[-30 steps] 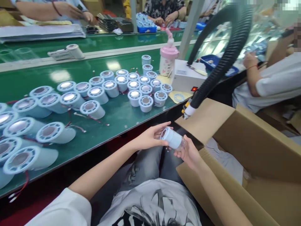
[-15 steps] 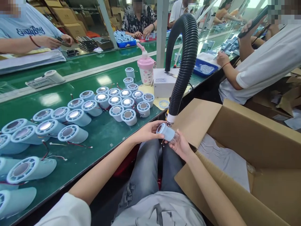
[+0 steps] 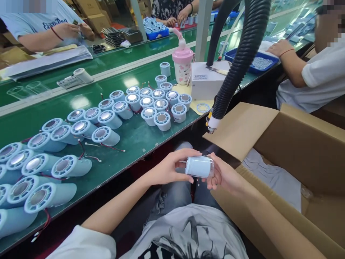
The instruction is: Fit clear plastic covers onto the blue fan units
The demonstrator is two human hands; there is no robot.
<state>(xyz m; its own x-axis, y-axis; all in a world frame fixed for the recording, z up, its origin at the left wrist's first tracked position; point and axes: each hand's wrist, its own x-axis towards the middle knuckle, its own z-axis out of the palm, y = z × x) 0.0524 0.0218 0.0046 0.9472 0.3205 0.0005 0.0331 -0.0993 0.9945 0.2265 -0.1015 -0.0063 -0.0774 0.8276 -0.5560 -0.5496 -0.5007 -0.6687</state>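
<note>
Over my lap, a light blue cylinder housing (image 3: 198, 167) lies sideways between my two hands. A clear plastic cup (image 3: 211, 167) surrounds most of it. My left hand (image 3: 172, 167) pinches the left end between thumb and fingers. On the other end, my right hand (image 3: 222, 174) is closed around the cup, its fingertips curled underneath. A thin wire end hangs below the housing. Many similar blue housings (image 3: 106, 135) with round silvery discs and loose wires stand or lean on the green bench to the left.
A black corrugated hose (image 3: 242, 61) with a white nozzle (image 3: 213, 124) hangs above my hands. An open cardboard box (image 3: 309, 151) stands at right. On the green bench (image 3: 134, 144) are a pink-lidded cup (image 3: 182, 66) and a white box (image 3: 205, 84). Co-workers sit around it.
The clear cup has slid over most of the blue housing, which was largely bare before. My hands have come down, away from the hose nozzle, and the view has shifted.
</note>
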